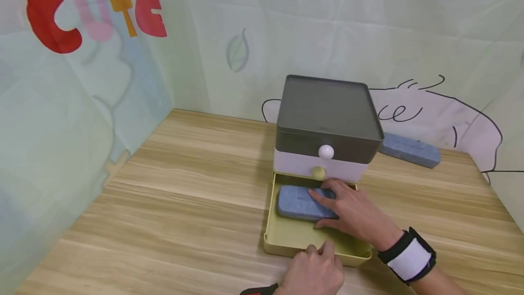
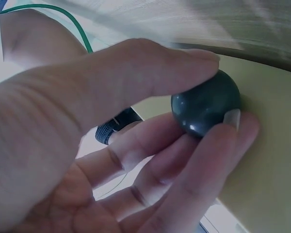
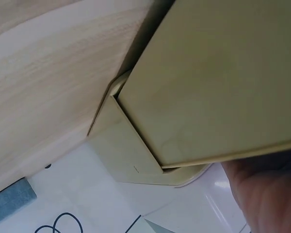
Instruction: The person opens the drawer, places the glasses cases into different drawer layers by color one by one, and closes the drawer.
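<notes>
A small drawer cabinet has a dark grey top tier, a white middle tier and a yellow-green bottom drawer, which is pulled out toward me. Inside that drawer lies a blue glasses case. My right hand grips the case at its right end, thumb at the near edge and fingers over the top and far side. In the left wrist view, my left hand pinches a round dark knob on the drawer front. The right wrist view shows mostly the drawer's outer side, with part of the right hand behind its edge.
A second blue case lies on the wooden table behind and right of the cabinet. A white knob and a yellow-green knob stick out from the upper drawers. A printed cloth hangs along the back and left.
</notes>
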`<act>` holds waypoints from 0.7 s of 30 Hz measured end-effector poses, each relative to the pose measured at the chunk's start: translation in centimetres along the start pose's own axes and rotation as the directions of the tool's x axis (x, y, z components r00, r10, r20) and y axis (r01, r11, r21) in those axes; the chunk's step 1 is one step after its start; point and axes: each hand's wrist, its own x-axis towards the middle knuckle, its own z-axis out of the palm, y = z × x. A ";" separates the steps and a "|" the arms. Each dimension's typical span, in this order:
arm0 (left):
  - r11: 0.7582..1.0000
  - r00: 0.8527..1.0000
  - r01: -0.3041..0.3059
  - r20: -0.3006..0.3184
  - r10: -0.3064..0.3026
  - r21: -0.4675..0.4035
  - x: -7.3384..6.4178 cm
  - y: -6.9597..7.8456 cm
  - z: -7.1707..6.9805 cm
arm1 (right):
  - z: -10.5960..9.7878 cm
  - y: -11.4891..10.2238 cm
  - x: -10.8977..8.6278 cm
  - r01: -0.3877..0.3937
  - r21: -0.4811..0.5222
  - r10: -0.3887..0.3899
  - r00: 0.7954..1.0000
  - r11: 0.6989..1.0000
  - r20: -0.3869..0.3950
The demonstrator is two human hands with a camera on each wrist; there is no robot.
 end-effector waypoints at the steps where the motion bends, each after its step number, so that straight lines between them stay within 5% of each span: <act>1: 1.000 1.000 0.001 -0.004 -0.001 0.002 0.0 0.0 0.0 | 0.0 0.0 0.0 -0.005 0.003 0.005 1.000 1.000 0.006; 15: 0.999 0.993 0.031 -0.115 -0.027 0.035 0.0 0.2 0.5 | 0.0 -0.3 -0.2 -0.017 0.041 0.016 1.000 0.999 0.022; 21: 0.999 0.989 0.035 -0.145 -0.031 0.031 0.0 0.1 0.5 | -0.4 -0.5 -0.4 0.032 0.061 -0.030 0.999 0.998 -0.044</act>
